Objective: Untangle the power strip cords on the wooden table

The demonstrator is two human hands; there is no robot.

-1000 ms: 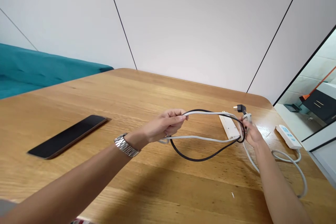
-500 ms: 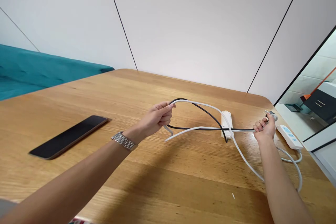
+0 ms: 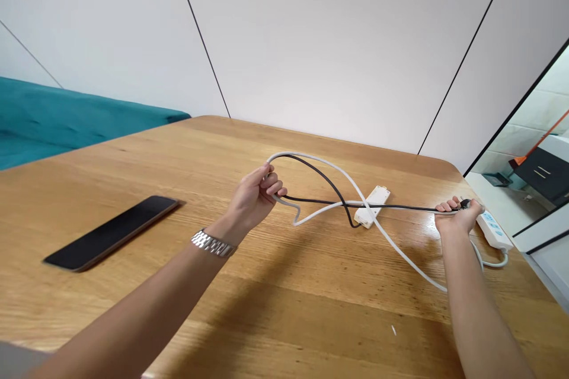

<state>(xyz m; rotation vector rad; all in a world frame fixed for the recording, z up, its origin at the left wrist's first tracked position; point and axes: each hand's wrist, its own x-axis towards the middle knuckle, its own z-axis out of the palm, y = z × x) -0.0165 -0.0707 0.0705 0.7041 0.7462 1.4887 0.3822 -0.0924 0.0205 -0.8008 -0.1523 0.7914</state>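
Note:
My left hand [image 3: 260, 189] is closed round a white cable [image 3: 340, 170] and a black cable [image 3: 317, 172], which loop out of it to the right. At the right, my right hand [image 3: 457, 216] grips the plug ends, a dark plug [image 3: 464, 204] showing at its fingers. Between the hands both cables stretch nearly straight and cross over a white power strip [image 3: 377, 196] that lies face down. The black cable runs into the near end of this strip. Beyond my right hand lies a second white power strip [image 3: 491, 230] with blue-marked sockets, its white cord curling beneath my wrist.
A dark phone [image 3: 113, 231] lies on the wooden table [image 3: 311, 320] at the left. A small white scrap [image 3: 393, 330] rests near the front. Behind the table stands a white panelled wall [image 3: 329, 41], with a teal sofa [image 3: 89, 112] at the left.
My left hand has drawn left and slightly up with the cables, and my right hand has shifted a little right. The face-down power strip has swung round and slid left.

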